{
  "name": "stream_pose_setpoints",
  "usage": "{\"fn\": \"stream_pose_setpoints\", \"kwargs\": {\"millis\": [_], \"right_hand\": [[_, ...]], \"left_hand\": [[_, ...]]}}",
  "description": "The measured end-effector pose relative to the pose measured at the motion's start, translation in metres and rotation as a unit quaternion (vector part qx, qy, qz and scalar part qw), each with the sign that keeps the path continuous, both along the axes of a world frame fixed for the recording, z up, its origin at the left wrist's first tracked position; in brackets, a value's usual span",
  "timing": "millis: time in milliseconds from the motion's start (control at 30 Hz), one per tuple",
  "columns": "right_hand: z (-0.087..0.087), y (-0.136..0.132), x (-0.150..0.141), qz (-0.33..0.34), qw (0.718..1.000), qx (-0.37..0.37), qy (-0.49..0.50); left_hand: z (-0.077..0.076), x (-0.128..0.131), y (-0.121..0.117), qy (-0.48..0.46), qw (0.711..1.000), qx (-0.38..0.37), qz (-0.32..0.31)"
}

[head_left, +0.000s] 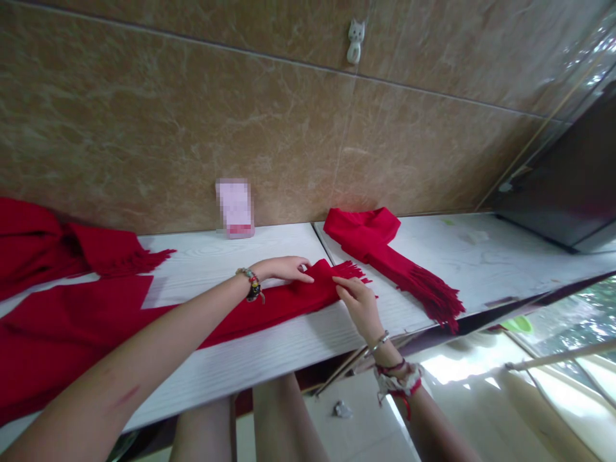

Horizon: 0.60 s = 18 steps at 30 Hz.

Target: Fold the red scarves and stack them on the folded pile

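Note:
A long red scarf [283, 308] lies lengthwise on the white wood-grain tabletop, its fringe pointing right. My left hand [283, 269] is curled at the scarf's far edge, with thumb and fingers on a raised fold of the cloth. Near the fringed end, my right hand [359, 305] pinches the fabric between thumb and fingertips. To the right of it lies another red scarf [368, 240], folded over at its back end, its fringe toward the table's front edge. My left forearm covers part of the long scarf.
More red cloth with fringe [110, 247] is heaped at the left. A blurred pink-and-white box [235, 208] stands against the tiled wall [168, 128]. A white cat-shaped hook [355, 42] is on the wall. A dark appliance-like object [563, 160] stands at the right end.

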State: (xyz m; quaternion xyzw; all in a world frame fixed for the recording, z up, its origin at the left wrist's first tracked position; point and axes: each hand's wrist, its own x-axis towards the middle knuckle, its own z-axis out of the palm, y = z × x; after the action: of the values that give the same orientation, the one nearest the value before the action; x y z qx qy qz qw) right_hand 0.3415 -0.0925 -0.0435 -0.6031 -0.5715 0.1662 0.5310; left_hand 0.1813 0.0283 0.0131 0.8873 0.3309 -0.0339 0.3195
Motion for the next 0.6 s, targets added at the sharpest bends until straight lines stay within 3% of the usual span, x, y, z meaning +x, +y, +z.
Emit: {"fn": "stream_pose_setpoints", "kwargs": {"millis": [200,333,600], "right_hand": [[-0.014,0.008,0.004,-0.037,0.998,-0.034,0.033],[-0.020,0.010,0.004,-0.056,0.997,-0.045,0.012],[0.005,0.028,0.011,-0.050,0.987,-0.120,-0.098]], "left_hand": [[-0.011,0.005,-0.015,0.022,0.989,0.089,0.114],[-0.015,0.010,-0.020,0.043,0.981,0.128,0.142],[-0.019,0.016,-0.022,0.046,0.975,0.165,0.139]]}}
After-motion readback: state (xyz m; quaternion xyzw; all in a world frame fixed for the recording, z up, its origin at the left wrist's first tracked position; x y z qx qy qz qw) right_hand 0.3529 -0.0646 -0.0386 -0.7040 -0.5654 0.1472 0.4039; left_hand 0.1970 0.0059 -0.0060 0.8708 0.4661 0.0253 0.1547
